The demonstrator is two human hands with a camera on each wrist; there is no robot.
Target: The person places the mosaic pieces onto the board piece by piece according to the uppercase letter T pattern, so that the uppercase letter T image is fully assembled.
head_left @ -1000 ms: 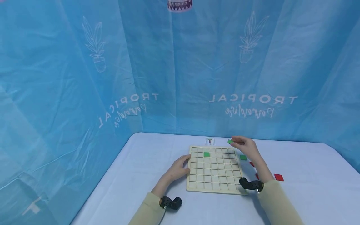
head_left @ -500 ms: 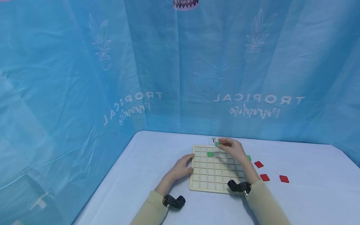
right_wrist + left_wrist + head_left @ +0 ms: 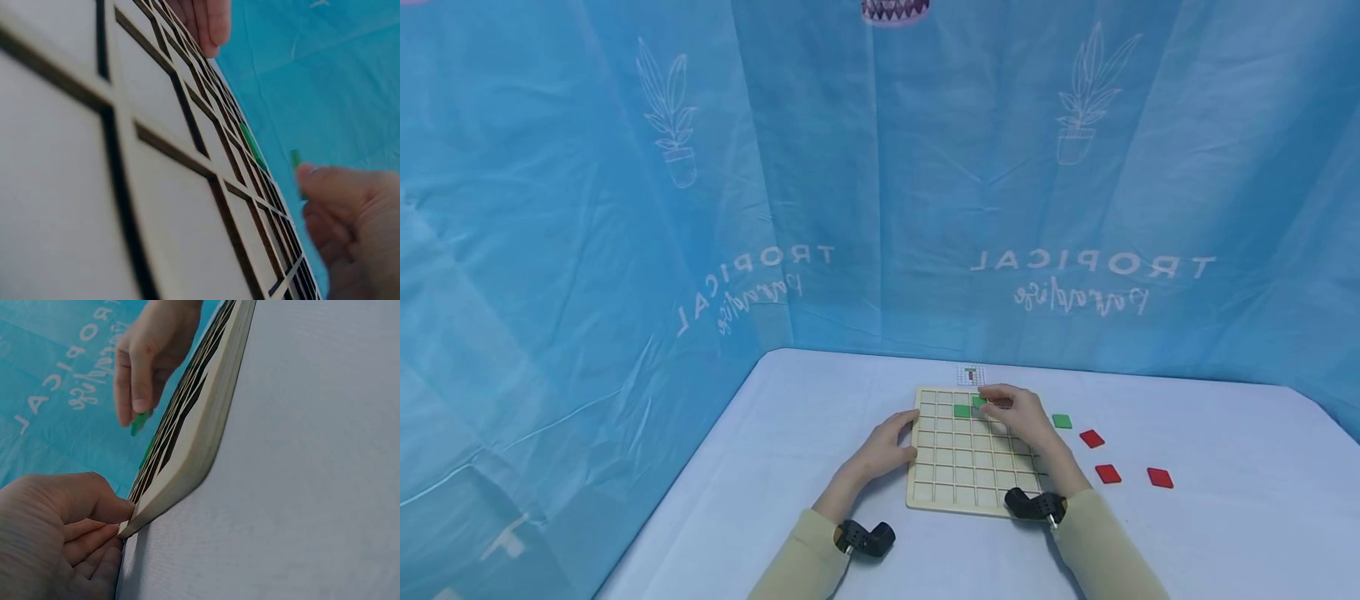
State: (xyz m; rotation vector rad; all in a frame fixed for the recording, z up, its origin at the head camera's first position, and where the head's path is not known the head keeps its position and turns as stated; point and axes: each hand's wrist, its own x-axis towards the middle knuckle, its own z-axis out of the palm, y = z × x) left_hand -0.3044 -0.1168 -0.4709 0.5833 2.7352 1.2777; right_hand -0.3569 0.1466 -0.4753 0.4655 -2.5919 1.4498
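In the head view, pinches a small green tile (image 3: 977, 401) between thumb and fingers of the right grip (image 3: 1017, 412), just above the upper rows of a wooden grid board (image 3: 955, 458) and near another green tile (image 3: 962, 411), seated in a cell of the second row. Places the left grip (image 3: 880, 447) at the board's left edge, relaxed, touching with thumb and a fingertip set apart from each other, likely to stop the board from sliding. Shows a small printed card (image 3: 970, 376) beyond the far edge, probably put there to be in sight without covering any cell. Shows also a loose green tile (image 3: 1062, 422) and three red tiles (image 3: 1108, 473) on the white surface (image 3: 820, 400) right of the board, presumably spread there for easy reach.

In the left wrist view, rests the thumb on the board's rim, beside loosely bent fingers; hard to tell how firmly. Shows the right grip closed on the small green tile at the very fingertips, probably to leave the lower side clear.

In the right wrist view, shows that same tile edge-on at the thumb, apart from the ridges, before a blue curtain (image 3: 312, 75).
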